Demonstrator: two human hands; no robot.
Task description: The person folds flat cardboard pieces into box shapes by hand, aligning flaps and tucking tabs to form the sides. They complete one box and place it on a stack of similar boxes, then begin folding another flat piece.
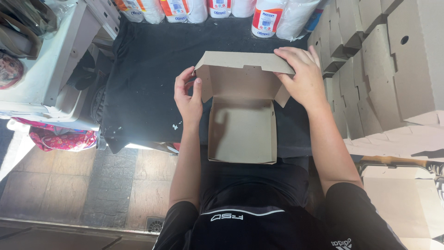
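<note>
The cardboard box lies on the table, stacked boxes right, rolls behind.

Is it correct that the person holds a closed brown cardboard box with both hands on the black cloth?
Not quite. The head view shows the cardboard box open, its lid flap raised. The left hand and right hand do hold it on the black cloth.
</note>
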